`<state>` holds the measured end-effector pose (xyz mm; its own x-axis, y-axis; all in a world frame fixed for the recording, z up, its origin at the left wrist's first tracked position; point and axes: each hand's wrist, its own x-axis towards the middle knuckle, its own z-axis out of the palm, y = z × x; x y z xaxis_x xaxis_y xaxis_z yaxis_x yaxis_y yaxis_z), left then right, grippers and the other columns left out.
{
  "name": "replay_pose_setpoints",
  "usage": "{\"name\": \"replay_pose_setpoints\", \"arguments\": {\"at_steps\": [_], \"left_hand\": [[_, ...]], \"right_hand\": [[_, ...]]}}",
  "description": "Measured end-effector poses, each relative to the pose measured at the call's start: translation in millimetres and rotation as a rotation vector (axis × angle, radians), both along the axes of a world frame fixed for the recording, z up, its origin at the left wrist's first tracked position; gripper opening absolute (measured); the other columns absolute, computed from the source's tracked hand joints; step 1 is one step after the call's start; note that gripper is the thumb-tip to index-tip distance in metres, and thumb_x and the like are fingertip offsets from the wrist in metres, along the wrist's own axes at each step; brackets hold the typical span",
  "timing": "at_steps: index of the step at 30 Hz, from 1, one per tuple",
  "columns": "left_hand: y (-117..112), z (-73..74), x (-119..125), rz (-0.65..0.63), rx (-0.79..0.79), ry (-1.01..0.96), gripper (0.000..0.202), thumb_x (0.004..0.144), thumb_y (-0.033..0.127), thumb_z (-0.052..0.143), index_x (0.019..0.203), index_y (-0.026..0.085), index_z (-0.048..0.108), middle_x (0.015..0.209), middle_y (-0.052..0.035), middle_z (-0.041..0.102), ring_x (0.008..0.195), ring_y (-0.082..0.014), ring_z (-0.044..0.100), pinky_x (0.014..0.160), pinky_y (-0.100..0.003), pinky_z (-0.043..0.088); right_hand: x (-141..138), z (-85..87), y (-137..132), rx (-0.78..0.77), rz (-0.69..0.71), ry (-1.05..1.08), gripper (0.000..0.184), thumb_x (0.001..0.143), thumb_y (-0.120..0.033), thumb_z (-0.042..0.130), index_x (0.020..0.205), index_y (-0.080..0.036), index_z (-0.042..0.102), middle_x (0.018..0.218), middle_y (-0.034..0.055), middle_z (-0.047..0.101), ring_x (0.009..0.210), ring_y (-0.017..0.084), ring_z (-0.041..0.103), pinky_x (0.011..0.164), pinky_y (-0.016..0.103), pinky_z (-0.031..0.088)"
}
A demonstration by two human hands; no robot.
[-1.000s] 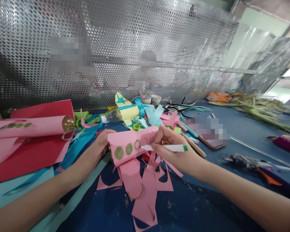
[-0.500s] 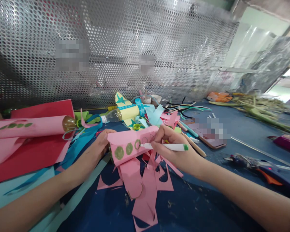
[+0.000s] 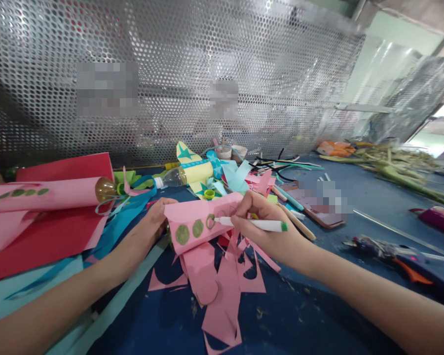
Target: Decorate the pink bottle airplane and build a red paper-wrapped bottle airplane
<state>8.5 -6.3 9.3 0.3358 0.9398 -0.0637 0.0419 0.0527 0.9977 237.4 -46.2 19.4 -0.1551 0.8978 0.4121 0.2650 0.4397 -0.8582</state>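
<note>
A bottle wrapped in pink paper lies tilted in front of me, a row of green circles along its side. My left hand is closed around its left end, fingers partly hidden behind it. Pinched in my right hand is a white marker with a green end. Its tip touches the third circle, which is outlined and partly coloured; the two to its left are filled, and those to its right are faint outlines. Under the bottle lie cut pink paper scraps.
Another pink-wrapped bottle rests on red paper at left. Behind stands a yellow-and-blue decorated bottle. A phone, a glue gun and dry plant strips are at right. A perforated metal sheet closes off the back.
The marker tip has shifted very slightly within the third circle. The bottle and my left hand stay in place.
</note>
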Motion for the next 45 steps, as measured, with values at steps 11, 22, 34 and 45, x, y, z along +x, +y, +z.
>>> {"name": "replay_pose_setpoints", "arguments": {"at_steps": [11,22,34,45], "left_hand": [[2.6,-3.2,-2.7,-0.009,-0.006,-0.008,0.046,0.079,0.07,0.052,0.096,0.026,0.052,0.078,0.0036,0.049,0.072,-0.0165,0.045,0.063,-0.025,0.04],[-7.3,6.5,4.0,0.031,-0.017,-0.013,0.042,0.085,0.066,0.046,0.095,0.026,0.052,0.08,0.0028,0.054,0.076,-0.0175,0.048,0.065,-0.024,0.039],[0.7,1.8,-0.1,0.023,-0.018,0.011,0.055,0.07,0.075,0.057,0.092,0.025,0.051,0.075,0.0037,0.049,0.07,-0.0172,0.044,0.06,-0.025,0.038],[-2.9,3.2,1.0,0.003,0.017,0.001,0.044,0.082,0.068,0.049,0.094,0.026,0.051,0.081,0.0026,0.052,0.081,-0.0196,0.049,0.066,-0.026,0.038]], "right_hand": [[1.1,0.8,-0.4,-0.02,0.018,-0.003,0.018,0.082,-0.017,0.057,0.07,-0.022,0.045,0.067,-0.005,0.047,0.059,0.011,0.042,0.054,0.025,0.034],[0.6,1.0,-0.7,-0.019,0.034,0.017,0.019,0.081,-0.016,0.057,0.068,-0.022,0.045,0.067,-0.0049,0.047,0.06,0.011,0.042,0.055,0.026,0.033],[1.0,1.0,-1.0,-0.042,0.034,0.007,0.019,0.081,-0.017,0.058,0.069,-0.023,0.044,0.066,-0.005,0.048,0.058,0.011,0.043,0.054,0.026,0.035],[1.5,-1.3,0.1,-0.031,0.018,0.019,0.019,0.081,-0.017,0.057,0.069,-0.023,0.044,0.064,-0.0061,0.047,0.056,0.01,0.041,0.05,0.025,0.03]]}}
